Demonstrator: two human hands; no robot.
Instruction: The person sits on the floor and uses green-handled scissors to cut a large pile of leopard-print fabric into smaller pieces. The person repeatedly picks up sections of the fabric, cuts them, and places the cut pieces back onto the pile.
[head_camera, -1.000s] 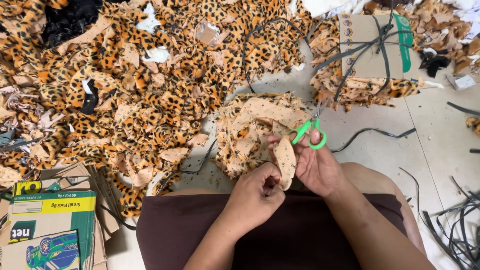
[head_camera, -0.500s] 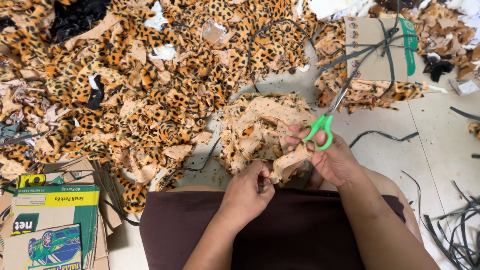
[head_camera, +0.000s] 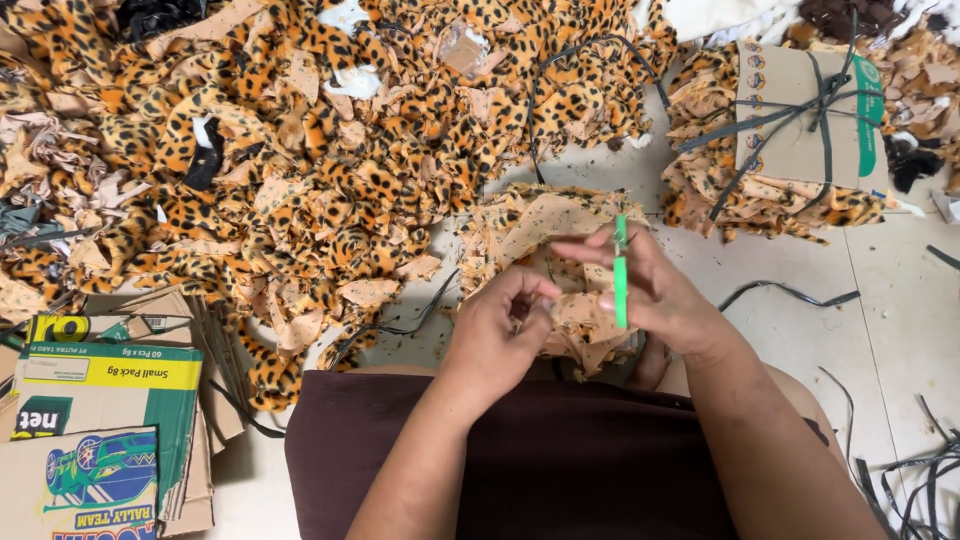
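Two hands are at work over a lap covered in dark brown cloth (head_camera: 560, 450). The right hand (head_camera: 655, 295) is closed around one pair of green-handled scissors (head_camera: 620, 275), seen edge on, so the blades are hard to make out and I cannot tell whether they are apart or together. The left hand (head_camera: 500, 335) is curled, its fingertips pinching a small leopard-print fabric piece (head_camera: 575, 320) that sits between the two hands, just above the knees. The lower part of that piece is hidden behind the fingers.

Just beyond the hands lies one small pile of pale cut pieces (head_camera: 530, 225) on the tiled floor (head_camera: 880, 300). Further back and to the left, one large heap of leopard-print scraps (head_camera: 300, 150) spreads across the floor; the scraps are far too many and too tangled to count, and the heap runs off the top and left edges. At the upper right stands one bundle of fabric (head_camera: 770, 200) topped with a sheet of cardboard and tied with dark straps (head_camera: 790, 115). At the lower left sits a stack of flattened cardboard boxes (head_camera: 100, 420), at least three, cut off by the edge. Several loose dark strips (head_camera: 790, 293) lie on the floor to the right, some cropped at the corner.
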